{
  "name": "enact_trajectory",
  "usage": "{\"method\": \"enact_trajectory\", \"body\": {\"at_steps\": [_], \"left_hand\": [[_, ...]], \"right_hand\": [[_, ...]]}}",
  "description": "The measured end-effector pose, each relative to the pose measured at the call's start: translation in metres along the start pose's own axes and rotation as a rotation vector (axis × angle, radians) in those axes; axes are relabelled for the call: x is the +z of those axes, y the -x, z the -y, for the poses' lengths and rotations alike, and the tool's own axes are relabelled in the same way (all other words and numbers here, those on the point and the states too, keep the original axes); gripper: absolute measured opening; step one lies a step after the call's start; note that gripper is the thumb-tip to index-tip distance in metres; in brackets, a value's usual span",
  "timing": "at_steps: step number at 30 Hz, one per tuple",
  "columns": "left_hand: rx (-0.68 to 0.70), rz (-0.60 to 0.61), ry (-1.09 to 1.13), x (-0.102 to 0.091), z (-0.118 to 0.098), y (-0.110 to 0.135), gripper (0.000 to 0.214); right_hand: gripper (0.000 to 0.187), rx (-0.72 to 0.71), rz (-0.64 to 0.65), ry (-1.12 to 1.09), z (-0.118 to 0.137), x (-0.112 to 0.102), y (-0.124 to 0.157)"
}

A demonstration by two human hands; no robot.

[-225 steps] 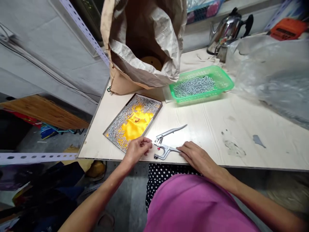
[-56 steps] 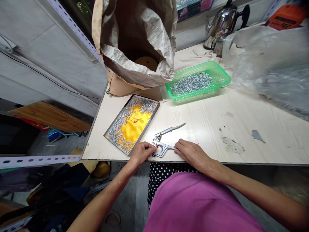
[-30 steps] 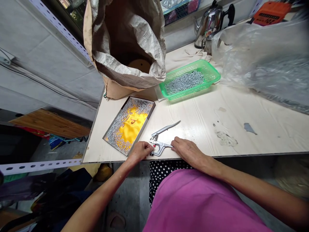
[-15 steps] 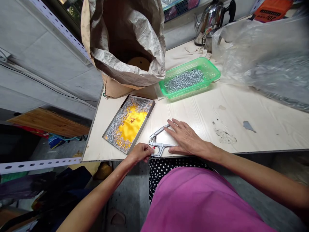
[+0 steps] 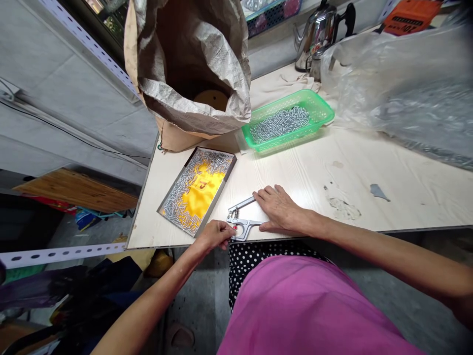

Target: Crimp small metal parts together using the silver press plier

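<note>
Grey metal snap-fastener pliers (image 5: 245,227) with a spring and a small red part at the jaw lie at the table's front edge. Their two handles spread apart towards my right hand (image 5: 280,209). Its fingers bend over the end of the upper handle while the thumb rests by the lower one. At the jaw, my left hand (image 5: 216,233) is closed in a pinch; whatever sits between its fingertips is too small to make out. Just left of the pliers lies a shallow tray (image 5: 215,206) with many small silver metal pieces (image 5: 173,201) around a yellow bottom.
A green plastic basket (image 5: 320,121) holds more small silver pieces. Behind the tray stands a large open paper sack (image 5: 177,121). A clear plastic bag (image 5: 414,93) covers the right back, beside a metal kettle (image 5: 318,37). The table's front edge runs close to my body.
My right hand's fingers have drawn in and curled over the upper handle, where they were stretched out before. The left hand has stayed pinched at the jaw.
</note>
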State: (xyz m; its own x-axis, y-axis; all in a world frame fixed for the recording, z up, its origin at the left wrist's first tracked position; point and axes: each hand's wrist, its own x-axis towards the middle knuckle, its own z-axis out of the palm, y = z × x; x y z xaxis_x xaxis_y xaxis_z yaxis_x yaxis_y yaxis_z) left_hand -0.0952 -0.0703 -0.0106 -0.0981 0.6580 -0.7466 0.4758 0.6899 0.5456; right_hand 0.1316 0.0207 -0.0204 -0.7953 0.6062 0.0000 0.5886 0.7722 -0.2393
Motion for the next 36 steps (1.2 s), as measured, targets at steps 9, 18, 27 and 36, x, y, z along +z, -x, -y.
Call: {"method": "enact_trajectory", "body": {"at_steps": [9,18,27,36], "left_hand": [[0.014,0.028,0.034,-0.001,0.003,0.0,0.029],[-0.001,0.043,0.071,0.0,-0.002,0.002,0.03],[-0.016,0.025,0.065,0.001,-0.001,0.001,0.028],[-0.009,0.014,0.02,0.002,-0.005,0.003,0.023]], "right_hand": [[0.083,-0.028,-0.009,-0.01,-0.007,0.0,0.001],[0.021,0.051,0.02,0.075,-0.021,0.005,-0.025],[0.025,-0.012,-0.046,0.077,-0.025,0.011,-0.016],[0.012,-0.006,-0.001,0.016,-0.015,0.003,-0.008]]}}
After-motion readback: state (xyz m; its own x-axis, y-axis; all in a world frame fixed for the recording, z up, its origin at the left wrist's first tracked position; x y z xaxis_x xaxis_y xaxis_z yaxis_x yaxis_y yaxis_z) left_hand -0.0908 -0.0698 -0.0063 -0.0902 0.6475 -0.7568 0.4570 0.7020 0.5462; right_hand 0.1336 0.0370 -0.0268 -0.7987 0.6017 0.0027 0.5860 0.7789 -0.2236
